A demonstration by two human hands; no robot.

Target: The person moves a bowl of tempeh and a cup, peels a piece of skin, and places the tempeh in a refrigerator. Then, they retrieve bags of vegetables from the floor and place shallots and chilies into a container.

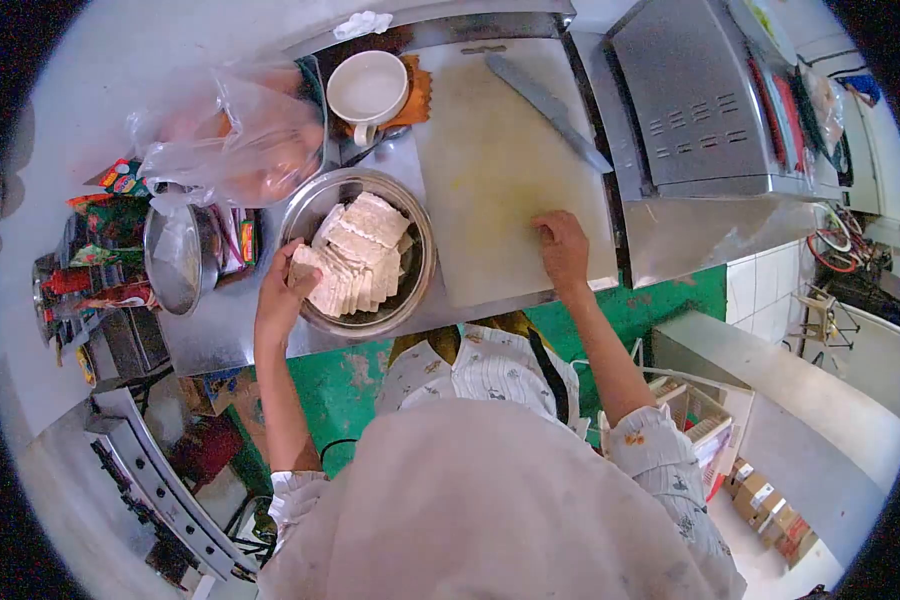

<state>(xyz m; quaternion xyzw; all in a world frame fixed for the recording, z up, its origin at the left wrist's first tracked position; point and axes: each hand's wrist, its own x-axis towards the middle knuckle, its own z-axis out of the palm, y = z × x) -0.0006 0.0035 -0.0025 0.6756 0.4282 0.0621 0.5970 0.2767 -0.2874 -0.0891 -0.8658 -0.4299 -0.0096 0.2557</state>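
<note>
A steel bowl (422,262) on the counter holds a pile of pale slices that look like tempeh (355,262). At its left rim is my left hand (282,288), thumb and fingers closed around the edge of the nearest slices. My right hand (564,248) rests on the right part of a white cutting board (480,200), its fingers curled together with nothing visible in them. Farther up the same board lies a large knife (550,112), slanting toward the right edge. The underside of the right hand is hidden.
A white cup (367,87) stands behind the bowl on an orange cloth (417,90). To the left are a filled clear plastic bag (235,140), a steel lid or plate (175,260) and several packets. A grey metal appliance (690,100) stands right of the board.
</note>
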